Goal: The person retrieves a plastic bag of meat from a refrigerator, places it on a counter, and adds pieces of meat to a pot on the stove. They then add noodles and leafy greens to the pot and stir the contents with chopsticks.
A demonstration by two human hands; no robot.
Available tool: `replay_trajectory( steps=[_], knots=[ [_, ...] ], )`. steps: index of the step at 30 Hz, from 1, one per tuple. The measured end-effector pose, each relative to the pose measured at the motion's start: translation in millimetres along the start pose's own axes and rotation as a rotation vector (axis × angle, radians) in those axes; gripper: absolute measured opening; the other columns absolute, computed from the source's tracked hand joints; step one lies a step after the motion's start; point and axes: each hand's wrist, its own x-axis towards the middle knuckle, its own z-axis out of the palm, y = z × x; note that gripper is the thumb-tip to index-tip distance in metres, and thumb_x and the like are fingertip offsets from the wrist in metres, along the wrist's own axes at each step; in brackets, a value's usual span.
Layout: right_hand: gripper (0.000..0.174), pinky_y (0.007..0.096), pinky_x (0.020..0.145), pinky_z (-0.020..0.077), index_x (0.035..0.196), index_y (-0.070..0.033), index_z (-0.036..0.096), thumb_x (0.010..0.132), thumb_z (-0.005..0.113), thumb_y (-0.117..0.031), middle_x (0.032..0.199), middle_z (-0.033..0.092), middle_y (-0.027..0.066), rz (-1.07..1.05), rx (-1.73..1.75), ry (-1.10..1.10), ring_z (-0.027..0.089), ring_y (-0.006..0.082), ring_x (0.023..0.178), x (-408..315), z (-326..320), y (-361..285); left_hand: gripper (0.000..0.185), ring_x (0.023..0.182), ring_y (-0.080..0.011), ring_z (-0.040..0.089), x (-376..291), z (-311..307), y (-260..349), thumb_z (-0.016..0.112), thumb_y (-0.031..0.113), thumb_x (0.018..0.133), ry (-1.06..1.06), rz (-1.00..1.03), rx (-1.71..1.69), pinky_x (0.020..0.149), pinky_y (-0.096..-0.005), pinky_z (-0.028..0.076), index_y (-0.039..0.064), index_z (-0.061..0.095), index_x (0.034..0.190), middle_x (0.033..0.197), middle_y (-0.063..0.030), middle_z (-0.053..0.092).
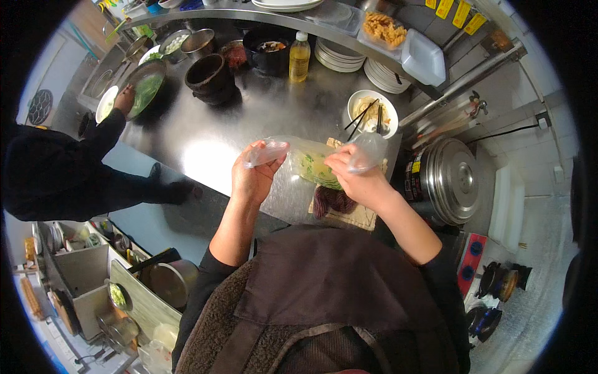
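Note:
A clear plastic bag (pixel 306 148) stretches between my hands over the steel counter. At its left end, my left hand (pixel 258 175) holds bunched film between thumb and fingers, palm turned up. My right hand (pixel 357 176) grips the right end, with film gathered over the back of the hand. Pale yellow food with chopped green herbs (pixel 320 169) shows through the film; whether a container surrounds it, I cannot tell. Below it lies a dark red knitted item (pixel 332 201) on a tan sheet (pixel 357 220). Just beyond my right hand sits a white bowl (pixel 353 102) with food leftovers and black chopsticks.
An oil bottle (pixel 299 58), a dark pot (pixel 209 77) and stacked plates (pixel 339 56) stand along the counter's back under a shelf (pixel 327 27). At left, a co-worker's hand (pixel 125 99) is at a large pan (pixel 148 79). A lidded steel container (pixel 460 180) stands right.

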Motion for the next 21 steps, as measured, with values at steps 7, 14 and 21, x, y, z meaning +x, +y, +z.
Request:
replay_trajectory(
  steps=[7, 14, 21],
  knots=[
    [0.015, 0.0391, 0.082, 0.0497, 0.092, -0.003, 0.066, 0.078, 0.063, -0.003, 0.088, 0.066, 0.0111, 0.003, -0.077, 0.187, 0.058, 0.029, 0.096, -17.2, 6.4, 1.0, 0.015, 0.064, -0.0118, 0.05, 0.2, -11.0, 9.3, 0.057, 0.011, 0.089, -0.271, -0.198, -0.122, 0.061, -0.0229, 0.043, 0.004, 0.059, 0.103, 0.072, 0.0031, 0.048],
    [0.022, 0.0364, 0.083, 0.049, 0.102, -0.004, 0.067, 0.08, 0.063, -0.003, 0.092, 0.065, 0.0088, 0.149, -0.237, 0.069, 0.057, 0.0274, 0.096, -22.8, -4.2, -0.5, 0.014, 0.069, -0.0107, 0.058, -12.3, -4.4, 1.3, 0.064, 0.01, 0.088, -0.081, 0.043, 1.097, 0.06, -0.0247, 0.045, 0.005, 0.065, 0.102, 0.083, -0.0027, 0.065],
    [0.032, 0.0369, 0.091, 0.0459, 0.112, -0.006, 0.066, 0.08, 0.066, -0.008, 0.098, 0.063, 0.0053, -0.244, -0.149, 0.225, 0.058, 0.0246, 0.099, -8.7, 8.2, -23.7, 0.025, 0.089, -0.0237, 0.067, -17.6, -1.8, -7.8, 0.062, 0.018, 0.092, -0.111, -0.13, 0.35, 0.085, -0.0339, 0.054, -0.001, 0.065, 0.108, 0.099, -0.0115, 0.069]
  ],
)
